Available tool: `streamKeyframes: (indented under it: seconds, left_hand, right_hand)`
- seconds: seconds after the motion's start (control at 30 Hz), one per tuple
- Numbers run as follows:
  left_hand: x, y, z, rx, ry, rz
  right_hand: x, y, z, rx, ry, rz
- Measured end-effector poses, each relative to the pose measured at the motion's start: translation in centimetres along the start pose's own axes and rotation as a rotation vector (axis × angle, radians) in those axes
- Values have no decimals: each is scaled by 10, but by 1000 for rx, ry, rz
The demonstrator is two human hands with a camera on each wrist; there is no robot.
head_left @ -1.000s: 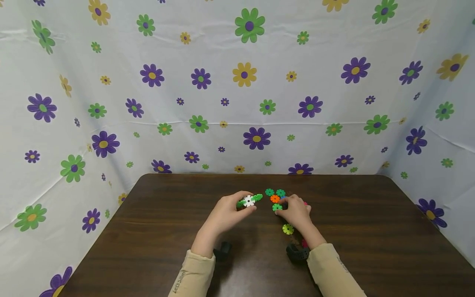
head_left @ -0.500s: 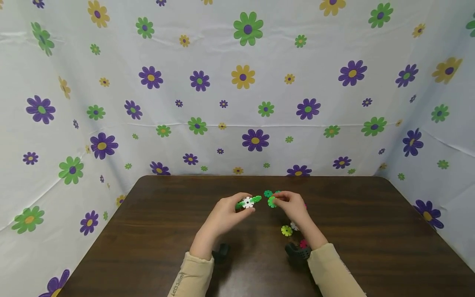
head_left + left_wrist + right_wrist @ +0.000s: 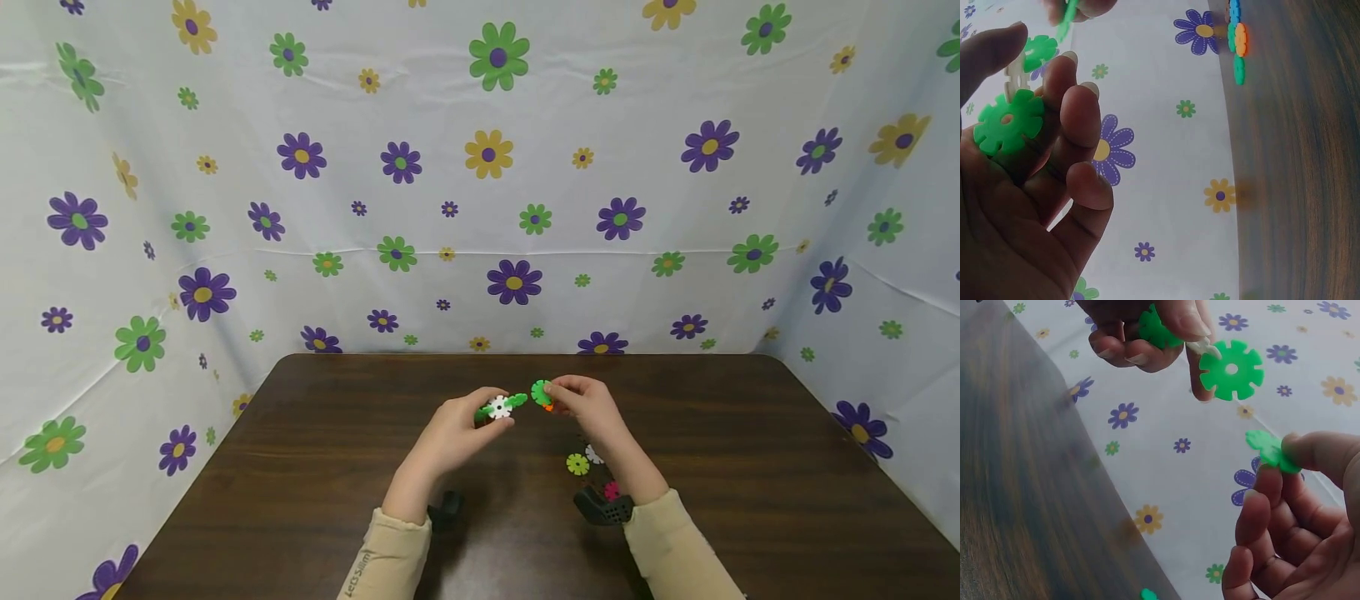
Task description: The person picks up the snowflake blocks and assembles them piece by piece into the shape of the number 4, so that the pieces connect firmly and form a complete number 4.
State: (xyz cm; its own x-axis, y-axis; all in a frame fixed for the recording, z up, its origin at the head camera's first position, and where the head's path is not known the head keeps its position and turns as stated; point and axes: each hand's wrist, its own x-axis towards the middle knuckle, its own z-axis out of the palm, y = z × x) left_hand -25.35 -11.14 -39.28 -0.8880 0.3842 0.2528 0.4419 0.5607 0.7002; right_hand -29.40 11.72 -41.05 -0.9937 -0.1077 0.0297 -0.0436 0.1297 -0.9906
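In the head view the left hand [image 3: 448,433] grips a joined piece: a white notched disc [image 3: 499,407] between two green discs. The left wrist view shows one green disc [image 3: 1010,122] near the palm and another [image 3: 1040,52] at the far side of the white one. Thumb and fingertips of the right hand [image 3: 592,410] pinch a single green disc [image 3: 541,392], raised just right of the held piece and apart from it. In the right wrist view that pinched disc [image 3: 1269,452] is tilted, below the piece's outer green disc [image 3: 1232,370].
On the brown table [image 3: 315,467] lie a yellow-green disc [image 3: 577,464], a white disc [image 3: 593,454] and a pink disc [image 3: 611,490], near the right wrist. An orange disc [image 3: 548,407] shows beneath the right fingers. A flowered cloth [image 3: 420,283] hangs behind the table.
The right hand has lifted the green disc off the table and carried it up and left, towards the left hand's piece. The left hand has barely moved.
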Motion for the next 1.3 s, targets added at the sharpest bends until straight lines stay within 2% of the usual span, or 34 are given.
streamKeyframes:
  seconds: [0.6, 1.0, 1.3]
  left_hand:
    - [2, 0, 1, 11, 1, 18]
    - [2, 0, 3, -20, -34, 58]
    - [2, 2, 4, -29, -98, 105]
  right_hand:
    - [-6, -7, 2, 23, -204, -72]
    - [-6, -7, 6, 26, -202, -84]
    - [-6, -7, 4, 29, -213, -38]
